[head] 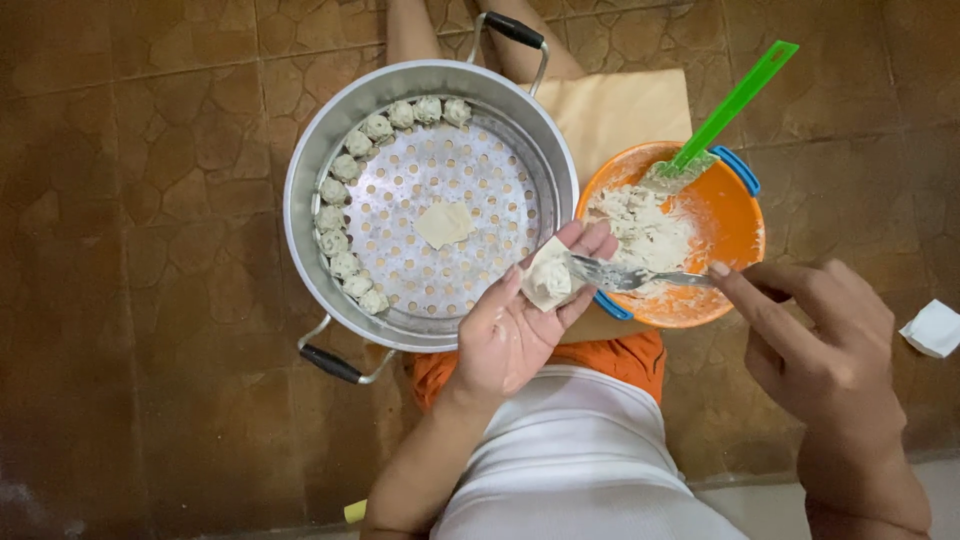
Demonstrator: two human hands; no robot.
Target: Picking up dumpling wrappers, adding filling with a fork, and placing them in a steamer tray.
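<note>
**Dumpling wrapper held and filled over the steamer rim**

The left hand (515, 330) is palm up, fingers cupped under a square pale dough wrapper (548, 277) carrying a dab of whitish filling. It sits at the near right edge of the round aluminium steamer pot with black-gripped wire handles (305, 160). The right hand (815, 335) pinches the handle of a metal fork (620, 276), whose tines meet the filling on the wrapper.

Inside the pot, a perforated metal tray (480, 190) carries a curved row of folded pale dumplings (345, 215) along its left and far rim, and one flat wrapper sheet (444, 223) lies at its centre.

Just right of the pot stands an orange plastic bowl with blue handles (730, 215) holding pale minced filling (640, 225) and a green plastic spatula (725, 110). A crumpled white tissue (935, 327) lies well apart at the far right on the brown tiled floor (130, 300).
</note>
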